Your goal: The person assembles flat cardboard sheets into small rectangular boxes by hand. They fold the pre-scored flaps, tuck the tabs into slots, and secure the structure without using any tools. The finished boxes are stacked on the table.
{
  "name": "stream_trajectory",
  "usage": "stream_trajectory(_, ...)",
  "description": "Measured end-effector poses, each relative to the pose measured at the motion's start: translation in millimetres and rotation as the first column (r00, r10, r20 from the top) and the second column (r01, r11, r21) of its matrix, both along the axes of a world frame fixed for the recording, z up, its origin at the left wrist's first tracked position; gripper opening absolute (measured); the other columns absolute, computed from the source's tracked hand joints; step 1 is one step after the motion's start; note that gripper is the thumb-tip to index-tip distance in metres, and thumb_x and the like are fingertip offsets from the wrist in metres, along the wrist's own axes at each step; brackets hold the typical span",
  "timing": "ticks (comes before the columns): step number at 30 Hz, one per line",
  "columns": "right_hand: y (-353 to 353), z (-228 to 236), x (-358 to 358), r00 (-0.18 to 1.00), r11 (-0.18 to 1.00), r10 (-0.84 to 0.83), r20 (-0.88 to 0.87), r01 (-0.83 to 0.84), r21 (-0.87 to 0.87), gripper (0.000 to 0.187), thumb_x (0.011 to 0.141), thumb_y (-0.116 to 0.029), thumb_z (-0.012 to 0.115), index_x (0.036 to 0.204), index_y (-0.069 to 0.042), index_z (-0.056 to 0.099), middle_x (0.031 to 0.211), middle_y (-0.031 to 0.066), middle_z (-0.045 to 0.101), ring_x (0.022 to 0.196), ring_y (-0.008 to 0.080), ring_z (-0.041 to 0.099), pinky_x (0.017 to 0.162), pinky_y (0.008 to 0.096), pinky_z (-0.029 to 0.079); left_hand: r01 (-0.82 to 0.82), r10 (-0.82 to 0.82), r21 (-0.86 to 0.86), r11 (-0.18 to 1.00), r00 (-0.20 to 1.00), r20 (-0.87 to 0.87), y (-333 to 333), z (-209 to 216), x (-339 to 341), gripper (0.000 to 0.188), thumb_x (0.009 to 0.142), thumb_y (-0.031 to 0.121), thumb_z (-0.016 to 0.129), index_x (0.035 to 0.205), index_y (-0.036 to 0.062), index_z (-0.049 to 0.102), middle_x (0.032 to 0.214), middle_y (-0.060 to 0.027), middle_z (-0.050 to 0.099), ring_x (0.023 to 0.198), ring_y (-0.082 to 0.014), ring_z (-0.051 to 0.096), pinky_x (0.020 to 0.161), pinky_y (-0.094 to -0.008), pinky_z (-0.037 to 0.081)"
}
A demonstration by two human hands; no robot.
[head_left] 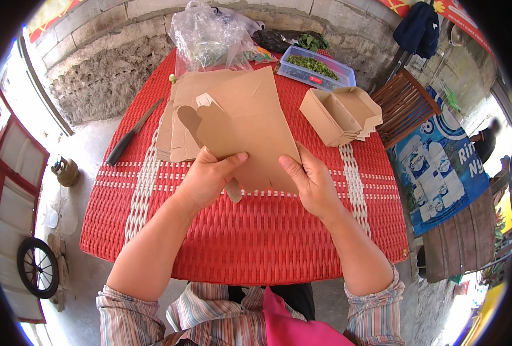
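Note:
Between both hands I hold a flat brown cardboard box blank, raised over the near middle of the table and tilted. My left hand grips its lower left edge, thumb on top. At the lower right edge my right hand pinches it, thumb on top and fingers underneath. Curled flaps stick out on the blank's left side. Behind it lies a stack of flat cardboard blanks, partly covered. Folded cardboard boxes, seemingly nested, sit to the right with the top one open.
A dark-handled knife lies left on the red woven table. At the back are clear plastic bags, a black bag and a clear tub of chopped greens. A wooden chair stands right.

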State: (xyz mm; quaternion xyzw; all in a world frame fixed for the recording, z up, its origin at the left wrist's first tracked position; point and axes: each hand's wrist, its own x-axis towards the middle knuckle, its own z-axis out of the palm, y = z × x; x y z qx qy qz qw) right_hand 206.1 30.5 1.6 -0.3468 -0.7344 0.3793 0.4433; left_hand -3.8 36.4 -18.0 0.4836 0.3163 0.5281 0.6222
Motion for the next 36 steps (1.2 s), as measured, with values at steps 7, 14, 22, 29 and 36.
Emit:
stream_trajectory(7,-4,0,-1,0.951,0.919,-0.305,0.047,0.281,0.276,0.039,0.106,-0.024,0.047,0.133,0.003,0.055,0.106,0.0211,0.069,0.096,0.0281,0.070,0.080,0.0346,0.054,-0.539,0.559,0.406,0.738,0.825,0.081,-13,20,22,0.017,0.094,0.002,0.061,0.111,0.0009,0.059,0.102,-0.0068,0.061,0.078,-0.0147,0.059,0.063,-0.0266,0.049)
stream_trajectory(14,-1,9,0,0.840,0.646,-0.524,0.144,0.281,0.710,0.046,0.091,-0.007,0.056,0.137,-0.006,0.056,0.125,0.0177,0.063,0.106,0.0326,0.065,0.088,0.0397,0.053,-0.258,0.567,0.661,0.705,0.764,-0.307,-27,23,6,0.021,0.092,0.016,0.069,0.098,-0.0026,0.062,0.085,-0.0043,0.059,0.078,-0.0122,0.055,0.070,-0.0278,0.046)
stream_trajectory(22,2,4,-1,0.699,0.565,-0.609,0.376,0.049,0.824,0.057,0.084,-0.003,0.057,0.140,-0.019,0.057,0.134,0.0122,0.059,0.122,0.0285,0.057,0.105,0.0452,0.041,-0.112,0.124,0.185,0.976,0.991,-0.052,-21,15,12,0.022,0.101,0.023,0.059,0.106,0.0017,0.061,0.081,-0.0051,0.064,0.064,-0.0110,0.057,0.054,-0.0256,0.047)
stream_trajectory(29,-13,9,-5,0.833,0.488,-0.509,0.218,0.070,0.870,0.025,0.087,-0.016,0.069,0.111,-0.011,0.068,0.106,0.0078,0.065,0.095,0.0233,0.062,0.086,0.0390,0.046,-0.277,0.277,0.082,0.957,0.961,0.013,-15,21,10,0.026,0.103,0.026,0.055,0.095,0.0021,0.062,0.077,-0.0040,0.061,0.059,-0.0109,0.052,0.053,-0.0254,0.043)
stream_trajectory(36,-10,-7,-16,0.970,0.993,0.024,-0.242,-0.050,-0.102,0.021,0.101,-0.021,0.060,0.095,-0.001,0.062,0.079,0.0002,0.061,0.067,0.0072,0.053,0.060,0.0242,0.041,-0.119,0.122,0.083,0.989,0.992,-0.031,-26,16,20,0.027,0.104,0.025,0.054,0.091,0.0026,0.063,0.074,-0.0027,0.059,0.060,-0.0110,0.050,0.054,-0.0255,0.042)
